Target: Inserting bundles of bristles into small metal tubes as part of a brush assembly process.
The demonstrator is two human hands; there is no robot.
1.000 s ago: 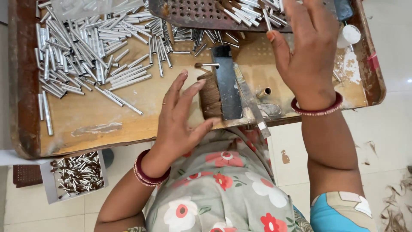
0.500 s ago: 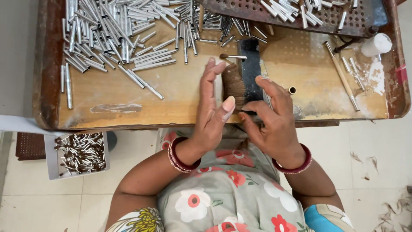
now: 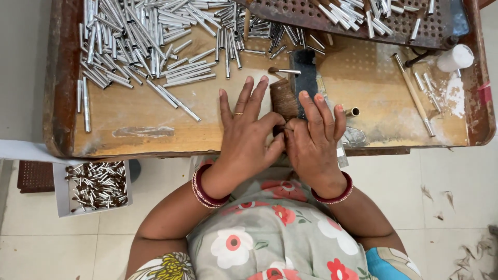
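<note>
My left hand and my right hand lie side by side at the near edge of the wooden work tray, fingers spread and pointing away from me. Between them stands a bundle of brown bristle hair; both thumbs meet at its near end and seem to pinch it. A small brush with a silver ferrule lies just beyond the bundle. A dark metal block sits behind my right fingers. What the thumbs pinch is hidden under the hands.
A large heap of silver metal tubes covers the tray's far left. A perforated metal plate with more tubes lies at the far right, with a white cup, wooden stick and white powder. A box of finished pieces sits on the floor, left.
My right hand came down from the perforated plate to the bundle. My left hand shifted right to meet it. Both hands now press together at the bundle's near end.
</note>
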